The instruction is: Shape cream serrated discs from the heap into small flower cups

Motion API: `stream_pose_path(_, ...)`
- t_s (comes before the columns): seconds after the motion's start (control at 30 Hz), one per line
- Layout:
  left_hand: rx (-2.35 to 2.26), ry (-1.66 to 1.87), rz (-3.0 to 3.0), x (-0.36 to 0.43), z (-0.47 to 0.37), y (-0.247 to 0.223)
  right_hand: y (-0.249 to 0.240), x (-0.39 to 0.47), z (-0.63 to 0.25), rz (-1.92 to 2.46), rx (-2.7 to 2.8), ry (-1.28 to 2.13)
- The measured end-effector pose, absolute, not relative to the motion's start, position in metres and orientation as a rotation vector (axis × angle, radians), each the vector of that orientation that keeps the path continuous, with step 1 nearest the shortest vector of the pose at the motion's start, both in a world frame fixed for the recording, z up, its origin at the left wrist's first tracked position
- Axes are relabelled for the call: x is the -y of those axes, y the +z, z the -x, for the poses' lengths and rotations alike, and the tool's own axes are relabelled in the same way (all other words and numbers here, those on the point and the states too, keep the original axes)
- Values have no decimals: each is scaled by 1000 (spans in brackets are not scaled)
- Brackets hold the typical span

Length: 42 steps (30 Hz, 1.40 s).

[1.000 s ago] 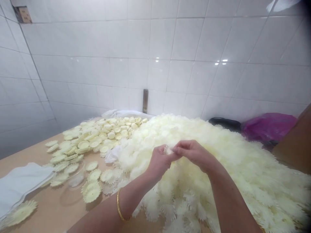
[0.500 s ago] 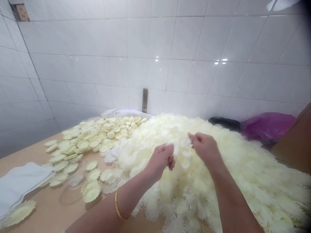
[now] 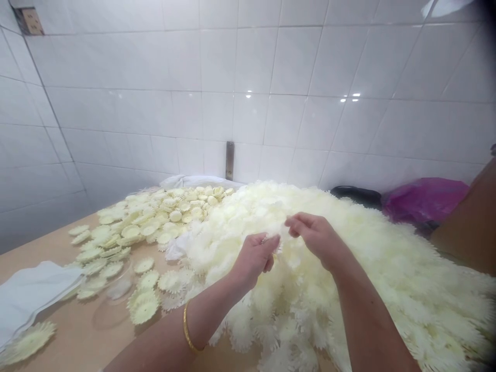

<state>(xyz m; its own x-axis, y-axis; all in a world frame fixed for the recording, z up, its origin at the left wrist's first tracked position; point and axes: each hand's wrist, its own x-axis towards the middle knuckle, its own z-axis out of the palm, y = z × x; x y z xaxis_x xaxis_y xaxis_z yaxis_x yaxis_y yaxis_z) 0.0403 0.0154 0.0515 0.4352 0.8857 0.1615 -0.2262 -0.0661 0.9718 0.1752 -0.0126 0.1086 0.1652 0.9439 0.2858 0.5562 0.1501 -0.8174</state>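
Brings the right hand [image 3: 315, 238] closer to the left hand [image 3: 252, 257] than half a second ago, both above the heap of petal pieces [image 3: 406, 279]. Pinches a small white piece [image 3: 265, 239] in the left, over the heap's middle; cannot tell its long axis, mostly hidden. Holds the right, fingers curled in, just off the piece toward the heap's right side; cannot tell how tightly closed, or on what. Shows no readable writing, label or brand around the heap.
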Motion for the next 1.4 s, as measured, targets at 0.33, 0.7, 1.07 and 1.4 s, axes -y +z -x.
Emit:
stream_pose_path(0.33,-658,1034,-1273,-11,-41,59,108,14,-169,1397,1615,834)
stream_pose_path(0.7,-765,1020,-1244,-15,-40,51,105,14,-167,1182,1744,983)
stream_pose_path(1.07,-573,1006,-1177,-15,-36,58,103,10,-165,1387,1711,619)
stream_pose_path(1.4,-687,1143,-942,-19,-39,59,95,1,-172,1568,1474,155)
